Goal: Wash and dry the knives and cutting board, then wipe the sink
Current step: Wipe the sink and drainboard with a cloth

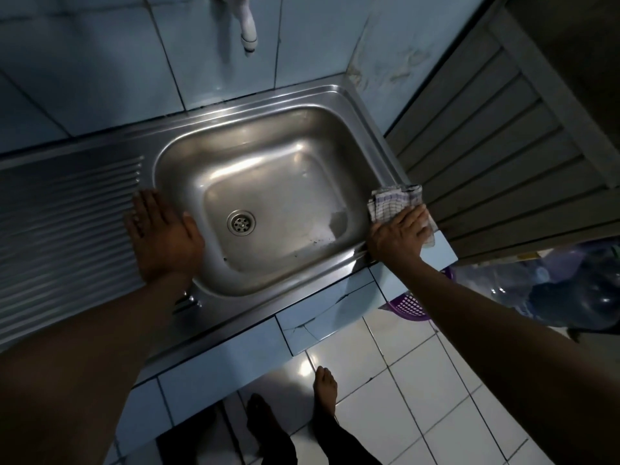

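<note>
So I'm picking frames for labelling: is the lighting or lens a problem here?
Head view: dim overall, with glare streaks on the sink basin and a bright reflection on the floor tiles; wide-angle bending curves the counter edges; the forearms are deep in shadow.

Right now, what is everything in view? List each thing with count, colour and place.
stainless steel sink: one, silver, set in the blue tiled counter
round metal drain: one, silver, basin floor
white plastic tap: one, on the wall above the basin
checked cloth: one, white and purple, sink's right rim
purple plastic basket: one, on the floor, right
left hand: flat on the sink's left rim
right hand: pressing the cloth
bare feet: two, white floor tiles
</note>
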